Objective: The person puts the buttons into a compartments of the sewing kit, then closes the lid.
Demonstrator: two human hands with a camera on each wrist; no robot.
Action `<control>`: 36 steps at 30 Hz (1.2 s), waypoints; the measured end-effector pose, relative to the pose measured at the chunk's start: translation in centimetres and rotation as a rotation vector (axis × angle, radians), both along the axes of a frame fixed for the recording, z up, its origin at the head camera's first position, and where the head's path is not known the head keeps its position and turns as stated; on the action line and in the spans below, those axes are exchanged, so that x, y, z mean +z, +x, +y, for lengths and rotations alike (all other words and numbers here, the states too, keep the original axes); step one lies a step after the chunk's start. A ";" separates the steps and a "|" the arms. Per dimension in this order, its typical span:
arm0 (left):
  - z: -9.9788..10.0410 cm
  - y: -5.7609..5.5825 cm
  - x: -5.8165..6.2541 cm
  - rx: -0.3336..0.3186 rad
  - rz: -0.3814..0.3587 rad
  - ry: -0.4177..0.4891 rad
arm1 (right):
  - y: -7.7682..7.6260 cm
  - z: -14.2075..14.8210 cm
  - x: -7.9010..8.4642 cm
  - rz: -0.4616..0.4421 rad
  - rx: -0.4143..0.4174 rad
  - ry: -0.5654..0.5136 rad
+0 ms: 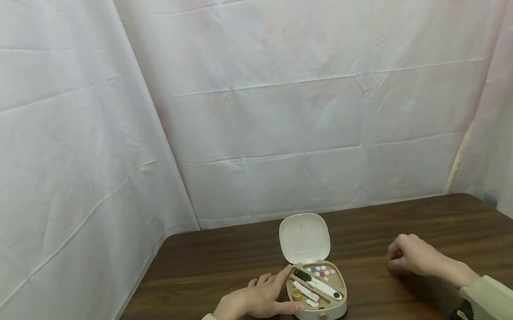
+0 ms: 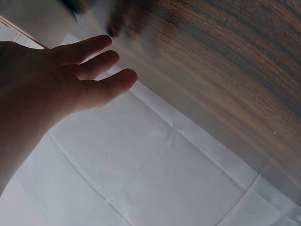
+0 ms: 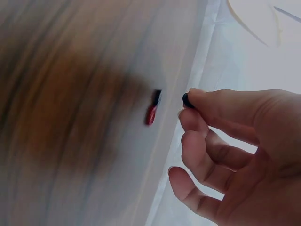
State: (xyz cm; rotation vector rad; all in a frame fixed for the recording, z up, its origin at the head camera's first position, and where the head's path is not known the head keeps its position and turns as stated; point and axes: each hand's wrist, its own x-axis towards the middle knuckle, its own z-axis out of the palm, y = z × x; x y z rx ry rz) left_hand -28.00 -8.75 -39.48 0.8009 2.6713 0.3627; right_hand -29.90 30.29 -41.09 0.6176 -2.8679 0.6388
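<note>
A small white box (image 1: 322, 314) with its lid (image 1: 304, 237) raised stands on the table. Its tan tray holds coloured buttons (image 1: 322, 272), a long white tool with black ends (image 1: 325, 288), a pink-and-white strip (image 1: 306, 290) and a small gold-coloured round piece (image 1: 296, 294). My left hand (image 1: 263, 297) lies along the box's left side, fingers spread, thumb at the front left corner. To the right of the box, my right hand (image 3: 225, 141) pinches a small round black object (image 3: 187, 100) between thumb and index finger; its kind is unclear.
A small red-and-black item (image 3: 154, 108) appears beyond the right fingertips in the right wrist view, too blurred to name. The dark wooden table (image 1: 233, 264) is bordered by pale curtains (image 1: 281, 122) at the back and sides.
</note>
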 end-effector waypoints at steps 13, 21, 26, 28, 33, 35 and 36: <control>0.0 0.0 -0.1 0.001 0.015 -0.010 | -0.3 -2.4 1.0 -0.058 0.095 -0.148; 0.0 -0.1 -0.2 0.002 0.016 -0.015 | -0.5 -4.2 1.3 -0.090 0.132 -0.205; 0.0 -0.1 -0.2 0.002 0.011 -0.011 | -0.5 -5.3 1.6 -0.120 0.176 -0.246; 0.0 -0.1 -0.2 0.000 0.011 -0.011 | -0.4 -5.7 1.7 -0.137 0.186 -0.258; 0.0 0.0 -0.2 -0.004 0.014 -0.010 | -0.4 -6.7 1.8 -0.147 0.203 -0.277; 0.0 -0.1 -0.1 -0.005 0.018 -0.010 | -0.4 -7.1 1.8 -0.136 0.211 -0.276; 0.1 -0.1 -0.1 -0.005 0.020 -0.010 | -0.5 -7.3 1.8 -0.127 0.214 -0.273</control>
